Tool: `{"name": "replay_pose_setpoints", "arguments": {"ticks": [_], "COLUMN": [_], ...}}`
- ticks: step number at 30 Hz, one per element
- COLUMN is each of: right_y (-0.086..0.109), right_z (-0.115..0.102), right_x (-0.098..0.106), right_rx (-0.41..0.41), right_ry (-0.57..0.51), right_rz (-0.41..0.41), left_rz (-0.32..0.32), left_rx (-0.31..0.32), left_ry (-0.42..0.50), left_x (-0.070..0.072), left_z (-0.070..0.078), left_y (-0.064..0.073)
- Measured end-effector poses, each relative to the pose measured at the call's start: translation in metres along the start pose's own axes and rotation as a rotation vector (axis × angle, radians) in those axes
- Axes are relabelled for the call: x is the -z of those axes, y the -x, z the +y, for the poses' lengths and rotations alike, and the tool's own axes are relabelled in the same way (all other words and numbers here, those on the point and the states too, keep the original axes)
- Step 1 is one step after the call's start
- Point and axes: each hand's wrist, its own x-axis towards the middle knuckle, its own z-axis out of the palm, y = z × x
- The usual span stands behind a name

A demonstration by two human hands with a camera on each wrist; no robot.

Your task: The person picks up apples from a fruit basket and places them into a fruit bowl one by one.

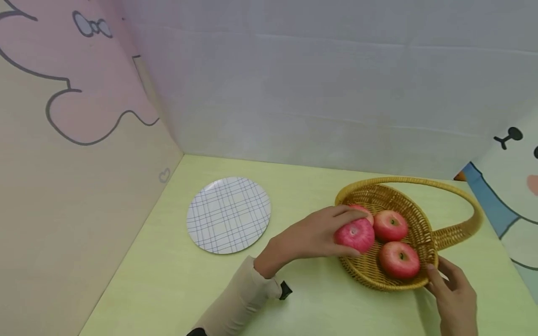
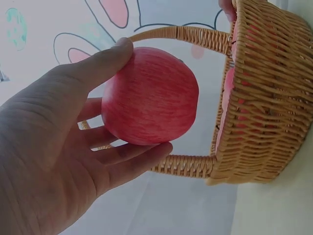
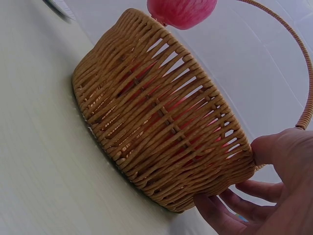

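A red apple (image 2: pixel 151 95) is gripped between the thumb and fingers of my left hand (image 1: pixel 315 233); the left wrist view has it raised beside the basket's rim. From above, that apple overlaps the left part of the oval wicker basket (image 1: pixel 365 273). Inside lie three more apples: one at the right (image 1: pixel 391 225), one in front (image 1: pixel 399 260) and one at the back (image 1: pixel 360 211), partly covered by my left hand. My right hand (image 1: pixel 456 294) holds the basket's front right side, thumb at the rim and fingers against the outer wall.
A round white plate (image 1: pixel 229 215) with a blue check pattern lies on the pale yellow-green table (image 1: pixel 302 186), left of the basket. The basket's tall handle (image 1: pixel 458 186) arches toward the right. Walls with cartoon drawings (image 1: pixel 84 107) stand at the sides, with a plain grey wall behind.
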Motion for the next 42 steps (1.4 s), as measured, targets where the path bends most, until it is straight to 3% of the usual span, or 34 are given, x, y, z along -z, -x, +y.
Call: {"name": "replay_pose_setpoints", "arguments": {"ticks": [11, 20, 31, 42], "right_y": [0.001, -0.001, 0.001, 0.001], "right_z": [-0.003, -0.002, -0.001, -0.002], "right_x": [-0.005, -0.003, -0.003, -0.004], "right_rx": [-0.003, -0.020, -0.023, -0.030], "right_ry": [0.021, 0.077, 0.062, 0.096], "right_rz": [-0.002, 0.015, 0.014, 0.016], "left_rz": [0.066, 0.145, 0.253, 0.332], "left_rx": [0.034, -0.006, 0.033, 0.101], "left_ry": [0.050, 0.001, -0.048, -0.033], "left_x": [0.020, 0.026, 0.036, 0.042], "left_z": [-0.002, -0.008, -0.018, -0.028], "left_y": [0.019, 0.029, 0.043, 0.056]}}
